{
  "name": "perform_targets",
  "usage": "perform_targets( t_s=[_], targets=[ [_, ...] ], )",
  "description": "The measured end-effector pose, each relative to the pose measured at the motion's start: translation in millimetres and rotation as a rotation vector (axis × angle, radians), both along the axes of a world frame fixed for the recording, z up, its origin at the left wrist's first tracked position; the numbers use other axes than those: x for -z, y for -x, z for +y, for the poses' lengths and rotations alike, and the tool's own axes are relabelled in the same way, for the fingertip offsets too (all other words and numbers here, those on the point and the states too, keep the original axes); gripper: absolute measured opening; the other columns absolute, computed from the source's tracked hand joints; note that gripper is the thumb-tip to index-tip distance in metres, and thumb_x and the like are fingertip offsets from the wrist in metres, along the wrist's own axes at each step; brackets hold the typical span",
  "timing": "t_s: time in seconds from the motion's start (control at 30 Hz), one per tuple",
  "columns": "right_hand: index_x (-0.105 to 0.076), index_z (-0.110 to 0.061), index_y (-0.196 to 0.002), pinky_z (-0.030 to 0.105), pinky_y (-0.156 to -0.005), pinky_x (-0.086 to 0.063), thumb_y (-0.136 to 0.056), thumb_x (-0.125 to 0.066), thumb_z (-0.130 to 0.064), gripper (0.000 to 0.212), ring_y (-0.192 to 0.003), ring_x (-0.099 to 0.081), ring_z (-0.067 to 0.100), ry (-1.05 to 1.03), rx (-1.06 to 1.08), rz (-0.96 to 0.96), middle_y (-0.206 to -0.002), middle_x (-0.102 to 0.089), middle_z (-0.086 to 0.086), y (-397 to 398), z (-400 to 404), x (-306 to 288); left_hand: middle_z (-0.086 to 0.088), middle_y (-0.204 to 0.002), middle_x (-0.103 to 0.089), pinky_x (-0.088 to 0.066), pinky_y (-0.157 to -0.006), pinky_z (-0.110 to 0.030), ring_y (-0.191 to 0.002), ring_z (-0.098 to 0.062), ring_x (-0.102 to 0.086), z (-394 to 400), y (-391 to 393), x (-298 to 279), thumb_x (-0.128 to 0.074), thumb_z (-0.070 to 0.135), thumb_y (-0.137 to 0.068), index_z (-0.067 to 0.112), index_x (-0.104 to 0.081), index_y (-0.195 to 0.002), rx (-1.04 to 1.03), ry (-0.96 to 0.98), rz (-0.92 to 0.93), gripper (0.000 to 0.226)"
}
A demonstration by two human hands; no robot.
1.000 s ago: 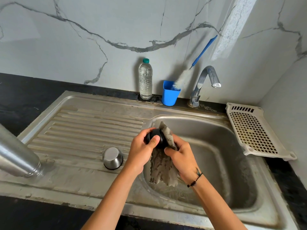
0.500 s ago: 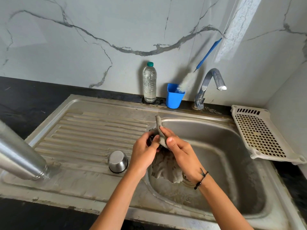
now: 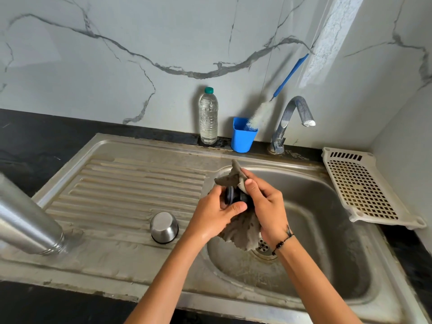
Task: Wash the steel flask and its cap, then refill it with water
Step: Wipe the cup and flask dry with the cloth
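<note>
Grey cloth, pinched in my right hand, wraps the dark cap, which my left hand grips over the sink so drips fall in the basin. Steel flask lies at 9 o'clock on the drainboard, mouth low, likely to drain; steel cup inverted beside it.

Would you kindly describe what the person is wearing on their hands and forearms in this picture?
Both forearms are bare, with no sleeves in view and no gloves. The left hand shows no jewellery. The right hand has a thin dark beaded bracelet around its wrist, and a small dark mark, perhaps a tattoo, sits just above it.
</note>
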State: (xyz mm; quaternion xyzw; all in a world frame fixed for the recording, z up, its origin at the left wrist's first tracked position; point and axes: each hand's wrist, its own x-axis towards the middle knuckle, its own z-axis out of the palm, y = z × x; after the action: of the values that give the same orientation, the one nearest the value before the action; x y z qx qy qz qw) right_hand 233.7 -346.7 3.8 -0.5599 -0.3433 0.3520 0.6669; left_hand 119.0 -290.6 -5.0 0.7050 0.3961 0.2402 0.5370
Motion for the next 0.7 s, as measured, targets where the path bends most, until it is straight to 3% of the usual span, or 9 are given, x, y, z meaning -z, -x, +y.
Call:
perform_targets(
  t_s=[0.07, 0.13, 0.27, 0.37, 0.43, 0.5, 0.57, 0.63, 0.7],
  targets=[
    [-0.069, -0.025, -0.104, 0.035, -0.096, -0.048, -0.095, -0.051, -0.011, 0.025, -0.108, -0.062, 0.017, -0.031, 0.033, -0.045, -0.121, -0.065, 0.005, 2, 0, 2, -0.003, -0.071, -0.062, -0.047, -0.053, -0.028, -0.057, -0.014, -0.057, -2, 2, -4, -0.059, 0.041, -0.084, 0.012, -0.054, -0.107, 0.016, 0.232, -0.160, 0.037],
    [-0.067, -0.020, -0.113, 0.035, -0.099, -0.046, -0.094, -0.053, -0.013, 0.024, -0.112, -0.060, 0.016, -0.062, 0.043, -0.141, -0.124, -0.063, 0.000, 1, -1, 6, -0.007, -0.069, -0.060, -0.044, -0.048, -0.026, -0.053, -0.015, -0.054, -4, 2, -6, -0.052, 0.036, -0.091, 0.011, -0.055, -0.098, -0.021, 0.327, -0.236, 0.027],
    [-0.058, -0.029, -0.126, 0.044, -0.103, -0.041, -0.091, -0.051, -0.032, 0.036, -0.120, -0.054, 0.017, -0.106, 0.015, -0.407, -0.128, -0.060, -0.001, 0, -3, 20, -0.010, -0.070, -0.058, -0.041, -0.048, -0.025, -0.054, -0.015, -0.053, 0, 1, -7, -0.047, 0.014, -0.098, 0.008, -0.058, -0.101, -0.067, 0.333, -0.259, 0.013],
    [-0.059, -0.033, -0.123, 0.031, -0.095, -0.045, -0.092, -0.045, -0.038, 0.034, -0.109, -0.058, 0.008, -0.031, 0.002, -0.468, -0.116, -0.065, -0.011, 1, -3, 21, -0.003, -0.071, -0.057, -0.041, -0.054, -0.026, -0.059, -0.012, -0.053, -2, 2, -1, -0.048, 0.006, -0.097, 0.024, -0.059, -0.104, -0.076, 0.233, -0.247, 0.022],
    [-0.063, -0.029, -0.117, 0.025, -0.089, -0.047, -0.093, -0.043, -0.035, 0.032, -0.102, -0.060, 0.005, 0.009, -0.015, -0.426, -0.108, -0.068, -0.013, 1, -2, 18, 0.004, -0.072, -0.056, -0.042, -0.059, -0.026, -0.060, -0.008, -0.054, -5, 2, 4, -0.049, 0.007, -0.096, 0.035, -0.057, -0.102, -0.086, 0.154, -0.226, 0.030],
    [-0.066, -0.023, -0.111, 0.030, -0.090, -0.049, -0.097, -0.043, -0.031, 0.028, -0.100, -0.063, 0.009, 0.065, -0.028, -0.354, -0.104, -0.070, -0.007, 1, -1, 12, 0.008, -0.077, -0.057, -0.044, -0.062, -0.019, -0.060, 0.000, -0.056, -8, 3, 9, -0.049, 0.009, -0.096, 0.033, -0.056, -0.111, -0.076, -0.008, -0.172, 0.029],
    [-0.068, -0.013, -0.103, 0.041, -0.091, -0.050, -0.099, -0.043, -0.026, 0.029, -0.094, -0.065, 0.019, 0.154, -0.034, -0.114, -0.100, -0.071, 0.008, 1, 2, 4, 0.009, -0.090, -0.060, -0.042, -0.070, -0.007, -0.071, 0.006, -0.057, -8, 4, 13, -0.051, 0.011, -0.094, 0.019, -0.057, -0.121, -0.071, -0.295, -0.107, 0.028],
    [-0.066, -0.005, -0.100, 0.043, -0.084, -0.053, -0.100, -0.041, -0.026, 0.033, -0.087, -0.067, 0.026, 0.257, -0.065, 0.197, -0.097, -0.070, 0.019, 1, 4, -3, 0.001, -0.107, -0.060, -0.033, -0.083, 0.000, -0.091, 0.004, -0.053, -8, 4, 19, -0.054, 0.013, -0.088, 0.009, -0.056, -0.122, -0.043, -0.553, -0.072, 0.035],
    [-0.066, -0.003, -0.100, 0.043, -0.082, -0.053, -0.099, -0.042, -0.027, 0.035, -0.085, -0.067, 0.029, 0.306, -0.071, 0.306, -0.096, -0.069, 0.022, -1, 4, -5, -0.003, -0.117, -0.058, -0.027, -0.089, 0.002, -0.103, 0.000, -0.047, -9, 2, 22, -0.057, 0.012, -0.087, 0.009, -0.055, -0.125, -0.031, -0.601, -0.051, 0.038]
  ],
)
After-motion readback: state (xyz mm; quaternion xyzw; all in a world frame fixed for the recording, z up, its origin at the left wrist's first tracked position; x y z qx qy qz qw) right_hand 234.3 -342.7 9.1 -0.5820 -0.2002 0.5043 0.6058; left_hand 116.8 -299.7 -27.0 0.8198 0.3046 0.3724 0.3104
